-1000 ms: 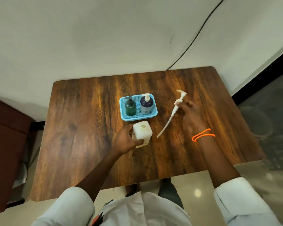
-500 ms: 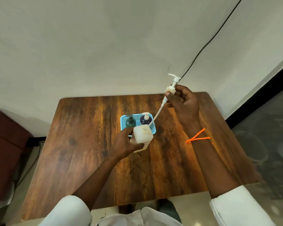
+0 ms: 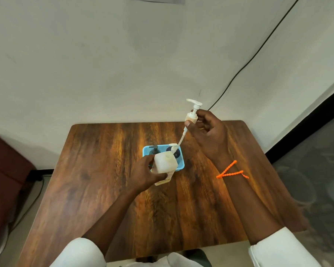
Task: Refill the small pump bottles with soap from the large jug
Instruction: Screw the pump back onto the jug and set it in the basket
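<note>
Head camera (wide-angle) looks steeply down, table [image 3: 108,170] near.

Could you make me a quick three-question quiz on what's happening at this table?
1. True or false: the pump in the right hand is screwed onto the jug.
2. Which hand steadies the jug?
A. the left hand
B. the right hand
C. neither
3. Fill in: the two small bottles stand in a blue ____.

Key
1. False: the pump is lifted high, and only the lower end of its tube is at the jug's mouth.
2. A
3. basket
</note>
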